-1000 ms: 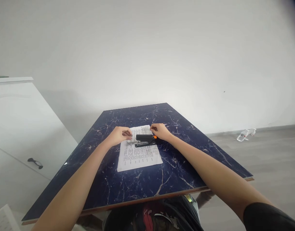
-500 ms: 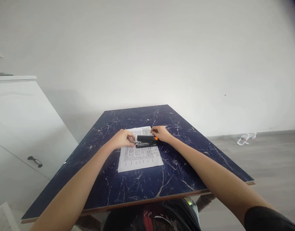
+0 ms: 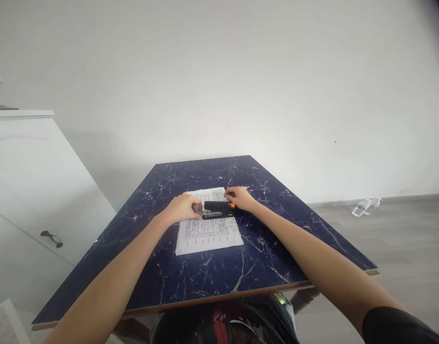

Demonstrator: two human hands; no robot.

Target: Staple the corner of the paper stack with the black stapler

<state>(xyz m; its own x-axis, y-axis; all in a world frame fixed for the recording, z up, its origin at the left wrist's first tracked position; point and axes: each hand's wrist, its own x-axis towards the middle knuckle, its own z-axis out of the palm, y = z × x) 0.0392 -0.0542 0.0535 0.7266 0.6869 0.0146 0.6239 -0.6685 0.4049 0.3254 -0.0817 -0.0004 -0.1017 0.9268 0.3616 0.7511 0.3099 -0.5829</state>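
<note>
A black stapler with an orange part at its right end lies across the printed white paper on the dark blue marbled table. My left hand is at the stapler's left end, thumb and fingers curled together by its metal tip; what they pinch is too small to make out. Beyond the stapler's right end, my right hand has its fingers closed at the paper's upper right edge, close to the orange part. Whether anything is between those fingers is hidden.
A white cabinet with a dark handle stands left of the table. The pale wall rises behind the table's far edge. A clear plastic item lies on the grey floor at right.
My left hand has shifted very slightly to the right, its fingers drawn closer together at the stapler's end. My right hand, the stapler and the paper look nearly the same.
</note>
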